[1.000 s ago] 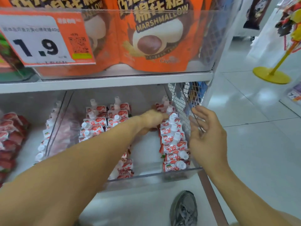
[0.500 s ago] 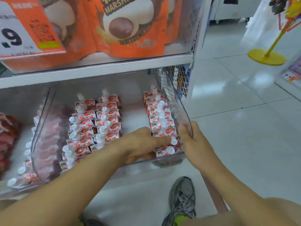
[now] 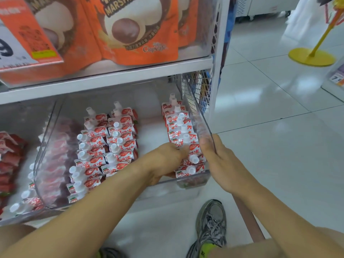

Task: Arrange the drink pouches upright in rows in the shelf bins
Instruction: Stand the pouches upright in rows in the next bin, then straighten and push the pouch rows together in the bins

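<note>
L hand (image 3: 163, 161) fingers clamped on pouches (image 3: 183, 140) in right row, R hand (image 3: 219, 159) gripping bin (image 3: 204, 125) wall; next: square row upright.

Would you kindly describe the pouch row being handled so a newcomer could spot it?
Find the clear bin under the marshmallow bags. Along its right wall runs a single row of strawberry pouches. Unlike the double row at left, a bare gap separates it, and the left hand is on it.
</note>
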`<action>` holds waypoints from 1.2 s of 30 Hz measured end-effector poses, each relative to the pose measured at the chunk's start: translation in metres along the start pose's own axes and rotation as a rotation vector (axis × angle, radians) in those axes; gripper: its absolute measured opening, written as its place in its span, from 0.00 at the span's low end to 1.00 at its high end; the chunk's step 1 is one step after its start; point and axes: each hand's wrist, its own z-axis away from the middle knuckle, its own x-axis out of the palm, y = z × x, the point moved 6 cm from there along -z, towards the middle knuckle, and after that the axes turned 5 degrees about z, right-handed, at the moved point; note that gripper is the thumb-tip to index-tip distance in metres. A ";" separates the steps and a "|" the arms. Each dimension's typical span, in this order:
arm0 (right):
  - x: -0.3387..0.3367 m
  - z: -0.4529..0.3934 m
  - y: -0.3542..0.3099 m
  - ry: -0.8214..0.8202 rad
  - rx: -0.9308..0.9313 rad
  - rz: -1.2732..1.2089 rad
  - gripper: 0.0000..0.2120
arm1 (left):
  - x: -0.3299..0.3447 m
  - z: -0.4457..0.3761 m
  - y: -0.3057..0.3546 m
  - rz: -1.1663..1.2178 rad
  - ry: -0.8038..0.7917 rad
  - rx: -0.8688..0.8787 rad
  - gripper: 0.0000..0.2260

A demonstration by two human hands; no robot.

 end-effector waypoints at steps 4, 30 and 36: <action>-0.001 -0.007 0.001 -0.018 -0.063 0.053 0.18 | 0.000 0.004 0.005 -0.047 -0.058 -0.045 0.12; -0.026 -0.017 0.006 -0.030 -0.172 -0.350 0.27 | -0.019 0.017 -0.007 -0.081 0.003 -0.155 0.16; -0.027 -0.017 0.005 -0.006 -0.182 -0.328 0.26 | -0.007 0.008 -0.007 0.040 -0.069 -0.154 0.06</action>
